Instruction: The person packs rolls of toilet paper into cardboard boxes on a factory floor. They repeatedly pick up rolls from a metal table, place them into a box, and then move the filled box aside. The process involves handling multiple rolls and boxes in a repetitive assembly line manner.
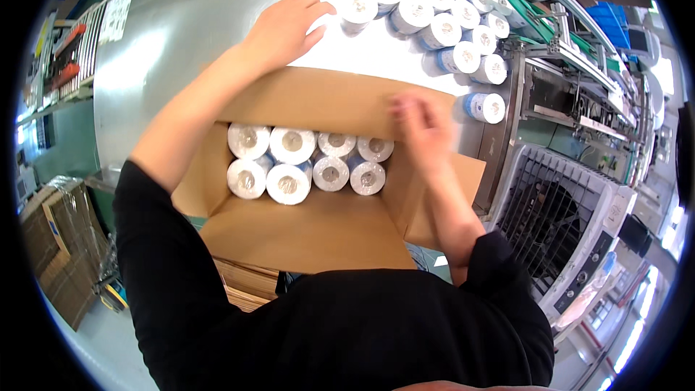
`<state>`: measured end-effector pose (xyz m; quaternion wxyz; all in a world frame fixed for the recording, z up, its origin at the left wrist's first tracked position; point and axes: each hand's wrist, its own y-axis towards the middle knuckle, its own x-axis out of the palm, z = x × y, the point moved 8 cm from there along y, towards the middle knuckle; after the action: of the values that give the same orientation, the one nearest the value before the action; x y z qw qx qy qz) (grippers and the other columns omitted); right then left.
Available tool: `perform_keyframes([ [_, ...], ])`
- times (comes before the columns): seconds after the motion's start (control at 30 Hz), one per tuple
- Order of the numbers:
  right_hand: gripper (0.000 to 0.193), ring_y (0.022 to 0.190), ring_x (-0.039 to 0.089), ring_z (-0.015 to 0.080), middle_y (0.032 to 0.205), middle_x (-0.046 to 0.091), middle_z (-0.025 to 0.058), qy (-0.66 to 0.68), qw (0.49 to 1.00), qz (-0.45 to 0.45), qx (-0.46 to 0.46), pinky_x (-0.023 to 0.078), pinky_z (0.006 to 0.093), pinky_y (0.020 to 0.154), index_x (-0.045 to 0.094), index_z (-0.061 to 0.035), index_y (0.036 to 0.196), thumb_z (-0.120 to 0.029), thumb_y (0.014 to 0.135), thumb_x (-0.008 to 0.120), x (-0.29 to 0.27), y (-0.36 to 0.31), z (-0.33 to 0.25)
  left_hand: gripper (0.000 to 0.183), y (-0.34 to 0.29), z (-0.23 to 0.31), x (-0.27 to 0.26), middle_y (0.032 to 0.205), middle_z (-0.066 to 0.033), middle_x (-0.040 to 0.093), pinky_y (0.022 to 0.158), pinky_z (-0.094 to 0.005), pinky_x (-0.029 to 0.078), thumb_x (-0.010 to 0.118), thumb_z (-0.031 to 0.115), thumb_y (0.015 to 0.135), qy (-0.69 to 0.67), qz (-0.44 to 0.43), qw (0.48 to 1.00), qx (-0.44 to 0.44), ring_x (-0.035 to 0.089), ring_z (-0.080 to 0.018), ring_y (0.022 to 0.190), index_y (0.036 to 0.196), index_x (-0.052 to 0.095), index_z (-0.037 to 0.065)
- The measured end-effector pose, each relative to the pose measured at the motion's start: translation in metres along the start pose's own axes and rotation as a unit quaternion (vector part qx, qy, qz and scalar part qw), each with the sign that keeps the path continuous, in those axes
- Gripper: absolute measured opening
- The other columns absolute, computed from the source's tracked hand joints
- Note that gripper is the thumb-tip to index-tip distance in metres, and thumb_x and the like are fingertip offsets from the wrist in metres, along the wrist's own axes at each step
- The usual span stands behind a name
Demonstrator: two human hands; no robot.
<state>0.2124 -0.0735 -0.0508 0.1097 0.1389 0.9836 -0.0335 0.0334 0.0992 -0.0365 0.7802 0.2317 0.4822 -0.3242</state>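
An open cardboard box (311,235) stands right in front of me. Inside it, several white paper rolls (292,145) lie in two rows, their round ends facing me. Past the box's far flap (311,98), my left hand (288,29) hovers over the metal table with fingers spread and nothing in them. It is close to a group of wrapped rolls (413,13) with blue printing on their sides. My right hand (422,127) is at the right end of that flap, blurred by motion; whether it grips or touches the cardboard cannot be made out.
The shiny metal table (181,22) reaches away beyond the box. A single roll (486,108) lies near its right edge. To the right are a metal-framed machine with a green belt (528,14) and a white fan unit with a grille (554,210). Flattened cardboard (69,246) leans at the left.
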Motion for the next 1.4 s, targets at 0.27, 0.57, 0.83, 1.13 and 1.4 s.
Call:
perform_keyframes([
  [0.27, 0.037, 0.109, 0.056, 0.0314, 0.114, 0.061, 0.0145, -0.483, 0.867, 0.114, 0.040, 0.047, 0.0387, 0.090, 0.059, -0.0032, 0.116, 0.001, 0.079, 0.057, -0.243, 0.075, 0.149, 0.045, 0.163, -0.037, 0.176, 0.143, -0.0079, 0.039, 0.110, -0.0422, 0.033, 0.061, 0.006, 0.081, 0.292, -0.157, 0.919, 0.212, 0.035, -0.0280, 0.134, 0.122, 0.056, 0.022],
  [0.57, 0.053, 0.093, 0.066, 0.0286, 0.094, 0.067, 0.0090, -0.685, 0.695, -0.153, 0.159, -0.001, 0.0660, 0.109, 0.047, -0.0115, 0.130, -0.010, 0.079, 0.059, -0.307, 0.102, 0.278, 0.033, 0.210, -0.048, 0.231, 0.134, -0.0145, 0.044, 0.100, -0.0393, 0.040, 0.073, 0.010, 0.060, 0.230, -0.205, 0.918, 0.249, 0.037, -0.0302, 0.130, 0.092, 0.072, 0.016],
  [0.83, 0.069, 0.072, 0.068, 0.0324, 0.077, 0.067, 0.0165, -0.601, 0.770, 0.023, 0.213, 0.047, 0.0448, 0.091, 0.032, -0.0018, 0.140, -0.016, 0.079, 0.058, -0.296, 0.125, 0.263, 0.038, 0.164, -0.035, 0.162, 0.105, -0.0149, 0.054, 0.088, -0.0409, 0.044, 0.077, 0.021, 0.060, 0.124, -0.227, 0.959, 0.111, 0.052, -0.0308, 0.106, 0.098, 0.072, 0.014],
  [1.13, 0.073, 0.092, 0.064, 0.0384, 0.095, 0.066, 0.0246, -0.456, 0.861, 0.058, 0.218, 0.050, 0.0441, 0.083, 0.044, -0.0043, 0.134, -0.020, 0.069, 0.075, -0.308, 0.117, 0.278, 0.040, 0.029, 0.007, -0.078, 0.103, -0.0060, 0.058, 0.085, -0.0294, 0.047, 0.070, 0.005, 0.072, -0.253, -0.024, 0.948, -0.192, 0.057, -0.0159, 0.096, 0.110, 0.063, -0.002],
  [1.4, 0.065, 0.072, 0.066, 0.0132, 0.084, 0.069, 0.0144, -0.245, 0.952, 0.182, 0.037, 0.052, 0.0276, 0.068, 0.049, 0.0016, 0.129, -0.009, 0.069, 0.071, -0.289, 0.061, 0.021, 0.029, -0.127, 0.126, 0.054, 0.103, -0.0068, 0.060, 0.080, -0.0281, 0.047, 0.070, 0.011, 0.081, -0.507, -0.246, 0.790, -0.241, 0.056, -0.0143, 0.094, 0.108, 0.066, 0.001],
])
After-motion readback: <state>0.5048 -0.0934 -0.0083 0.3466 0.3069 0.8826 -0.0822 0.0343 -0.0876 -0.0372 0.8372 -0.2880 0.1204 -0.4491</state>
